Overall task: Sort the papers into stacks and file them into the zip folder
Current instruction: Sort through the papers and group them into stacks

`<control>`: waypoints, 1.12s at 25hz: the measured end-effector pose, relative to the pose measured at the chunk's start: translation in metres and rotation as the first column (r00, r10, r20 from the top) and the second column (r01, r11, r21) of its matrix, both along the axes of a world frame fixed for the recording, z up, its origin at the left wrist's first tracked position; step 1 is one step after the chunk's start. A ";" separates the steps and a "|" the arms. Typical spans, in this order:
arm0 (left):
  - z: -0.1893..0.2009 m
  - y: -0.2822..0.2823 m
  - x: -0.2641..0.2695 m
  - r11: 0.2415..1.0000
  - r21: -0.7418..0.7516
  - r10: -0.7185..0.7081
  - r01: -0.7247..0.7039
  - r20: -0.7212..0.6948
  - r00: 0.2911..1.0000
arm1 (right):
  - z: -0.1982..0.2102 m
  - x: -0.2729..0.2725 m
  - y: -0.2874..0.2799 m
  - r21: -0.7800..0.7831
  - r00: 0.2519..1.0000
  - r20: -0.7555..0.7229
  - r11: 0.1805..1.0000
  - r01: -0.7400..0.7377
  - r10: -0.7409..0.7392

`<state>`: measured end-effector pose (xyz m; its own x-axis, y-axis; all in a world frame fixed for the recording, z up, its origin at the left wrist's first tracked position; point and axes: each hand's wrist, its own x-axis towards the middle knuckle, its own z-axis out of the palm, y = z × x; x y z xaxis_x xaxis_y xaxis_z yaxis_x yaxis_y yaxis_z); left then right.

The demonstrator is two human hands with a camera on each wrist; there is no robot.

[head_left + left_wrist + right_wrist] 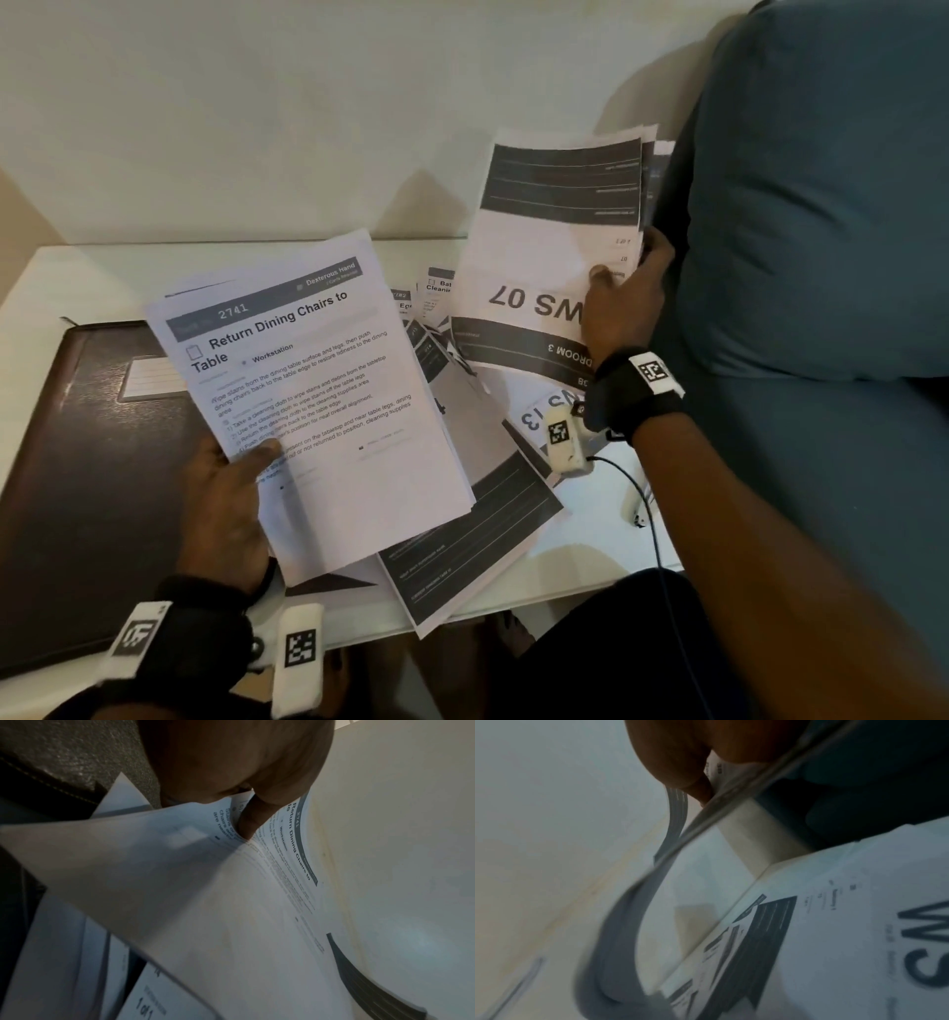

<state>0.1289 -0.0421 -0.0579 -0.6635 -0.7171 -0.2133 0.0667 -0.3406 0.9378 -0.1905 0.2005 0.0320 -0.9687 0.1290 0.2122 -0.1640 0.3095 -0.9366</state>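
Papers [477, 534] litter the white table [580, 550] beside a dark zip folder [77, 462]. Left hand [226, 503] grips one sheaf [318, 401], right hand [621, 303] another [554, 241]; a blue cushion [821, 205] crowds the right.

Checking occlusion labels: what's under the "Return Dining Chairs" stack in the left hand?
Under the stack: loose sheets on the table, and the right edge of the dark folder. The left hand grips the stack's corner. How many sheets lie beneath is hidden.

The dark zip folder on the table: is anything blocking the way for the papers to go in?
Yes. The zip folder looks closed, and the sheets held by the left hand overlap its right edge. Loose papers lie beside it, not on it.
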 end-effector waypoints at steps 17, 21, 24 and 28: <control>0.010 -0.008 0.001 0.999 0.036 0.045 -0.041 -0.108 0.993 | -0.062 0.055 -0.013 0.326 0.696 0.447 0.623 -0.711 0.561; 0.014 -0.004 -0.002 0.997 0.008 0.072 -0.072 -0.032 0.997 | -0.066 0.005 -0.008 0.586 0.883 0.368 0.664 -0.464 0.293; 0.010 -0.009 -0.004 0.989 0.047 0.132 -0.139 0.118 0.984 | -0.075 -0.037 0.002 0.739 0.863 0.484 0.460 -0.493 0.147; 0.011 -0.009 -0.006 0.991 -0.016 0.135 -0.134 0.164 0.977 | -0.096 -0.055 0.007 0.715 0.826 0.545 0.435 -0.548 0.144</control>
